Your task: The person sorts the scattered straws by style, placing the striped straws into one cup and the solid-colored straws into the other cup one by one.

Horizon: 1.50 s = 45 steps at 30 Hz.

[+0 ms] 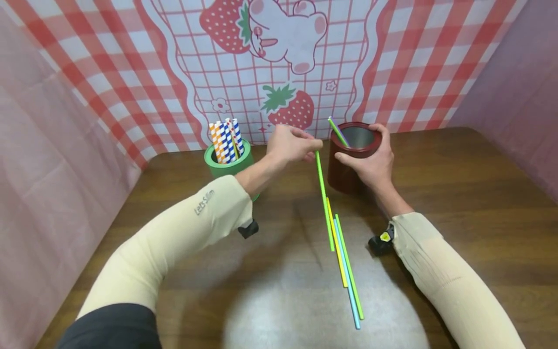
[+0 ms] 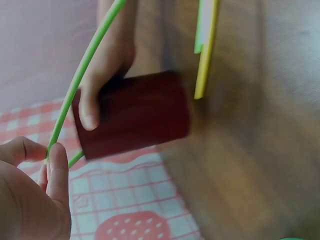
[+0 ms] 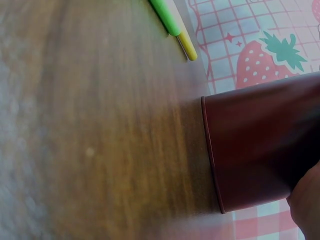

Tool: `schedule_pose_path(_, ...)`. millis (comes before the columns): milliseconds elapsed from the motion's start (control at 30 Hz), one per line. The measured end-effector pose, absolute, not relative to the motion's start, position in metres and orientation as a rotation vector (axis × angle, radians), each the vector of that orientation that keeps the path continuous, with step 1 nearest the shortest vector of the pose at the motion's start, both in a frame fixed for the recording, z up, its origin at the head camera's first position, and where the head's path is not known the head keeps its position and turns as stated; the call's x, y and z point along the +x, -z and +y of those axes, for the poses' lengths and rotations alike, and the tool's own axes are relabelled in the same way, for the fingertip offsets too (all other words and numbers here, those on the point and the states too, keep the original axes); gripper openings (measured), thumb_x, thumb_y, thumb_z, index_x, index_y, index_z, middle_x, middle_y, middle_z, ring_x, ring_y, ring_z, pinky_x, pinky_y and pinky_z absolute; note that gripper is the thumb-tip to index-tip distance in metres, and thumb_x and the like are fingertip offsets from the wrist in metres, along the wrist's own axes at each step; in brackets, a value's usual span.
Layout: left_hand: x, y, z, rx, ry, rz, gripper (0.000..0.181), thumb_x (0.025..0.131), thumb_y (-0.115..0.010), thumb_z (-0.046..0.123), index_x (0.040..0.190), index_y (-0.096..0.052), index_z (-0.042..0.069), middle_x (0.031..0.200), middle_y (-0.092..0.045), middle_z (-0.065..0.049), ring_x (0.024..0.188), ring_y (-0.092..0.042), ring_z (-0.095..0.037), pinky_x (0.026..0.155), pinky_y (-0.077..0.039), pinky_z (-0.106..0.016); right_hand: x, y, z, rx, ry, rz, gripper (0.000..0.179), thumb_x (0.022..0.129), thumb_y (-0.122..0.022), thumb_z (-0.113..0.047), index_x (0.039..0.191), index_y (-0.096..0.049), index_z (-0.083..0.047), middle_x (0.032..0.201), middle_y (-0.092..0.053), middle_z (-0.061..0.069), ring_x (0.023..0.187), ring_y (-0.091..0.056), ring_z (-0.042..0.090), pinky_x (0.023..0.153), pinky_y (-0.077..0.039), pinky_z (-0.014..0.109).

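Observation:
My left hand [image 1: 293,144] pinches the top end of a green straw [image 1: 323,189] between thumb and fingertips; the straw hangs down, left of the dark red canister's front. In the left wrist view the same hand [image 2: 37,192] holds it. My right hand [image 1: 376,157] grips the dark red canister [image 1: 342,172] round its rim, thumb in front. Straws [image 1: 336,129], green and purple, lean inside the canister. On the table lie a yellow straw [image 1: 337,247], a light blue straw [image 1: 347,274] and another green straw [image 1: 350,269], side by side.
A green canister [image 1: 231,168] holding several striped paper straws [image 1: 225,140] stands at the back left, beside my left forearm. Behind the wooden table [image 1: 457,194] hangs a checked cloth [image 1: 418,63] with strawberry prints. Pink curtains [image 1: 65,121] hang at the sides.

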State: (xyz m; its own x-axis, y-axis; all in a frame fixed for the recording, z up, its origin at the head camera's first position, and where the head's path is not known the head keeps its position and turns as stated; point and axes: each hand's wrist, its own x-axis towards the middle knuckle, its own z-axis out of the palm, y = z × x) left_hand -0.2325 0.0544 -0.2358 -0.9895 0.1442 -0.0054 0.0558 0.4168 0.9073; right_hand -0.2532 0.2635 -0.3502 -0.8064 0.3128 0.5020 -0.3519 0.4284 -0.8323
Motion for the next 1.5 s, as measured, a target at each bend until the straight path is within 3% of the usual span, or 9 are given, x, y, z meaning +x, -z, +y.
schedule_pose_path(300,-0.253,0.197,0.057,0.125,-2.139,2.496,0.007,0.079,-0.074,0.006,0.086,-0.072,0.003,0.082,-0.071,-0.008,0.071,-0.070,-0.022,0.064,-0.057,-0.026,-0.253,0.353,0.265,0.050,-1.425,-2.060,0.088,0.062,-0.091,-0.028,0.134,-0.040,-0.020,0.132,-0.051,0.002,0.114,-0.049,0.015,0.092,-0.045,0.033)
schedule_pose_path(767,-0.273,0.162,0.059,0.046,-2.531,2.429,0.010,0.080,-0.073,0.005,0.090,-0.072,0.008,0.085,-0.071,-0.003,0.072,-0.067,-0.013,0.065,-0.055,-0.021,-0.252,0.351,0.266,0.051,-1.431,-2.057,0.088,0.062,-0.091,-0.029,0.134,-0.040,-0.022,0.132,-0.050,0.001,0.113,-0.049,0.014,0.091,-0.045,0.031)
schedule_pose_path(1067,-0.280,0.171,0.065,0.019,-2.478,2.585,0.009,0.079,-0.076,0.011,0.086,-0.073,0.010,0.081,-0.071,0.000,0.071,-0.066,-0.010,0.061,-0.054,-0.020,-0.251,0.350,0.266,0.068,-1.421,-2.059,0.089,0.063,-0.090,-0.029,0.135,-0.039,-0.020,0.133,-0.049,0.001,0.115,-0.049,0.015,0.092,-0.046,0.034)
schedule_pose_path(1500,-0.277,0.217,0.089,0.197,-2.186,2.857,0.012,0.081,-0.072,0.018,0.092,-0.074,0.012,0.082,-0.072,0.004,0.073,-0.065,-0.005,0.064,-0.049,-0.017,-0.253,0.352,0.264,0.053,-1.419,-2.069,0.088,0.064,-0.090,-0.032,0.135,-0.039,-0.020,0.132,-0.050,0.002,0.115,-0.049,0.016,0.094,-0.046,0.038)
